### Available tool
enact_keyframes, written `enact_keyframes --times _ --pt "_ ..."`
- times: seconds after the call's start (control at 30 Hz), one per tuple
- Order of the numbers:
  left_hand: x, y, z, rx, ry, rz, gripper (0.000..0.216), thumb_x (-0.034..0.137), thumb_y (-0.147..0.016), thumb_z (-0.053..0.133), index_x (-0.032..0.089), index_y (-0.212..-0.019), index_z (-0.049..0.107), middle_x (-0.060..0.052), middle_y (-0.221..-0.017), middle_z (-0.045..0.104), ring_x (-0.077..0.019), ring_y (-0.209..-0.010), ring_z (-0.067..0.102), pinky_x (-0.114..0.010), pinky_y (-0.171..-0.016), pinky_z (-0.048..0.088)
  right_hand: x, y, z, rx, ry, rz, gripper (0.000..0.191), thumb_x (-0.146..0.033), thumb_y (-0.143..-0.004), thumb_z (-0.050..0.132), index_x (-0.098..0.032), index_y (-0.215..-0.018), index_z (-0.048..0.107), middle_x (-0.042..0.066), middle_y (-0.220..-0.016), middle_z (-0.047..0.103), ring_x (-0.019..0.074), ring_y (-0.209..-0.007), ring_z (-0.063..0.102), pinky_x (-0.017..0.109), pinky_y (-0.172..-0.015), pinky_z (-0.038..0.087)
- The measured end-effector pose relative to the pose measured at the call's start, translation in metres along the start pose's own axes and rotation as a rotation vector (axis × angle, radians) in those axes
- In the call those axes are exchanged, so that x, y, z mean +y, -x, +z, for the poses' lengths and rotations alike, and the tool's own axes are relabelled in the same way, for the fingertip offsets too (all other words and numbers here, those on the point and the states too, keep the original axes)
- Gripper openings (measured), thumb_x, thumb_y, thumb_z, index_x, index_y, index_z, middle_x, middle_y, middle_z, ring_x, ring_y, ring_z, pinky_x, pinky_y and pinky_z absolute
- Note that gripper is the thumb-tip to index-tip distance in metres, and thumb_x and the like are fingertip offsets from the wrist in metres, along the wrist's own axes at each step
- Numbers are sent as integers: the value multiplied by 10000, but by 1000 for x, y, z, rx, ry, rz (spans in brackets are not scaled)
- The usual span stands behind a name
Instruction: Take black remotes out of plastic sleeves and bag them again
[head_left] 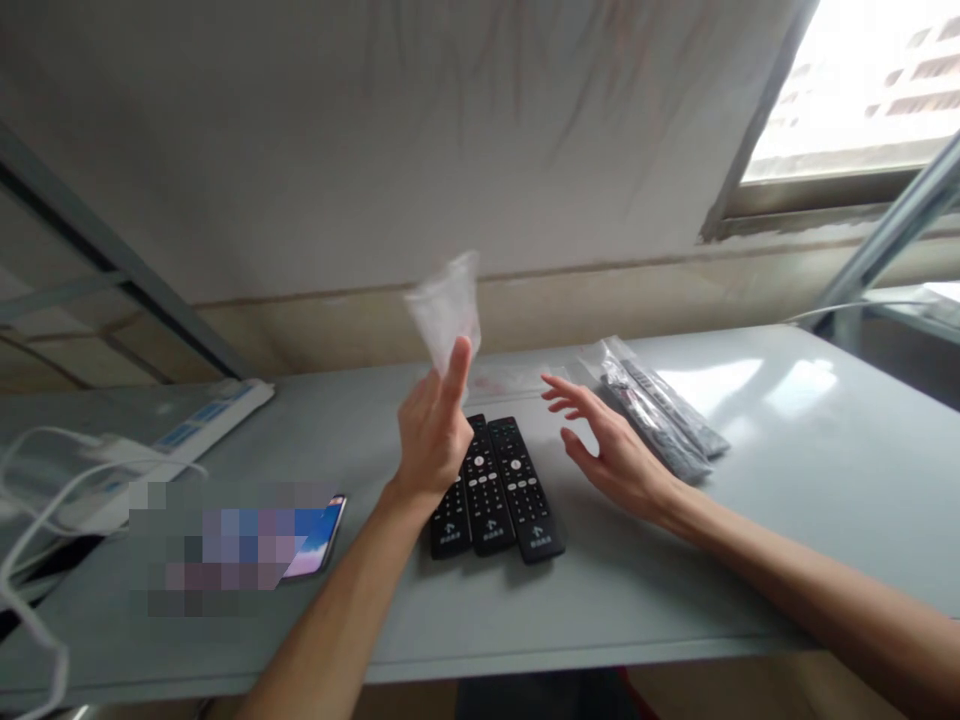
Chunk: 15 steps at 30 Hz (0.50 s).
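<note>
My left hand (435,430) is closed on a thin clear plastic bag (448,305), which sticks up above the fingers and is slightly blurred. Below that hand, three black remote controls (491,510) lie side by side on the grey table (622,600); the leftmost is partly covered by the hand. To their right, my right hand (600,440) hovers with its fingers spread and nothing in them. Just beyond it are more remotes in clear plastic bags (660,415), lying at a slant. Another flat piece of clear plastic (517,380) rests behind the bare remotes.
At the left lie a phone (322,540), partly pixelated, and a white power strip (217,420) with white cables (45,520). A wall (450,130) rises behind the table. Metal frame bars (135,270) stand left and right, and a window (862,100) is at upper right.
</note>
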<state>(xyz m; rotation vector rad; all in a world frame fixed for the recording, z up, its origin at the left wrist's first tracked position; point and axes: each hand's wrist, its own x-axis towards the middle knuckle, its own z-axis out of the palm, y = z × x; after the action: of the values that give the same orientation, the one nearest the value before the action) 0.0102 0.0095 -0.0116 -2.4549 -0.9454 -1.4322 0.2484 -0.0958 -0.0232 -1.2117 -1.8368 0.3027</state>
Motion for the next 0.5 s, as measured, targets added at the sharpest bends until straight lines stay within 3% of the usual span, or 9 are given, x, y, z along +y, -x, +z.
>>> enact_keyframes --times 0.13,0.23,0.3,0.37,0.43,0.5 --pt "2 -2 -1 -18 60 -20 849 82 -1028 361 317 -1740 -37 -97 -1511 669 -217 -1202 745 -465 -1100 581 0 0 2 -6 -23 15 828 -210 -1027 535 -352 -1737 135 146 -1532 592 271 -1332 655 530 -1105 585" --pt "5 -4 -1 -22 85 -73 881 73 -1009 393 279 -1739 -55 -70 -1305 788 -211 -1136 760 -482 -1142 547 -1 -2 0 50 -90 26 882 -259 -1024 606 -362 -1740 102 143 -1554 576 262 -1310 665 478 -1072 606" --pt "6 -6 -1 -11 93 -79 879 76 -1004 428 258 -1743 -12 -49 -1191 821 -214 -1113 757 -487 -1152 528 -2 -4 -2 108 -129 25 876 -265 -998 669 -350 -1728 192 135 -1506 610 252 -1239 693 456 -1036 618" --pt "8 -7 -2 -4 92 -70 875 82 -1005 467 258 -1744 34 -27 -1132 829 -217 -1120 740 -483 -1146 515 -3 -5 -4 152 -133 16 698 -258 -982 702 -321 -1628 443 105 -1339 700 232 -1090 728 429 -956 634" --pt "8 -8 -2 -11 63 -76 856 88 -1009 495 273 -1743 95 -15 -1125 828 -221 -1154 716 -475 -1137 502 -4 -5 -5 182 -97 -4 346 -246 -995 690 -286 -1337 716 63 -1104 749 206 -927 727 394 -847 629" --pt "5 -8 -4 -41 9 -103 792 94 -1015 509 285 -1726 219 -21 -1145 825 -230 -1201 692 -473 -1139 488 -6 -5 -6 221 -46 -32 170 -212 -1006 663 -269 -1071 809 43 -974 735 194 -865 712 379 -796 605"
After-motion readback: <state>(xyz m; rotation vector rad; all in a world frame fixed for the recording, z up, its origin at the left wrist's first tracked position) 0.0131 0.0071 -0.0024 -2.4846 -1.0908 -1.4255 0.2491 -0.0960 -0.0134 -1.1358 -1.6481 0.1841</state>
